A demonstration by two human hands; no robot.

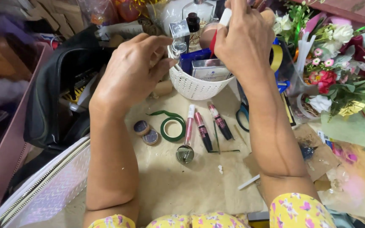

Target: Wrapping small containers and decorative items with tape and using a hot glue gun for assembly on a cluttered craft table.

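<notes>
My left hand (134, 69) is raised beside a white woven basket (195, 86), its fingertips pinched at a small clear bottle with a silver cap (179, 36) standing in the basket. My right hand (243, 40) is above the basket's right side, closed around a thin white and red tube (221, 23). The basket also holds a dark-capped bottle (194, 29), a blue box (193, 59) and a silver box (210, 69). Just in front of the basket, lip gloss tubes (202, 131) lie on the tan paper.
A green tape roll (173, 128), two small round pots (145, 131) and a round mirror-like cap (185, 154) lie on the paper. A black bag (58, 90) and an iridescent zip pouch (51, 188) are at left. Artificial flowers (339, 67), scissors (242, 116) and yellow tape (276, 58) are at right.
</notes>
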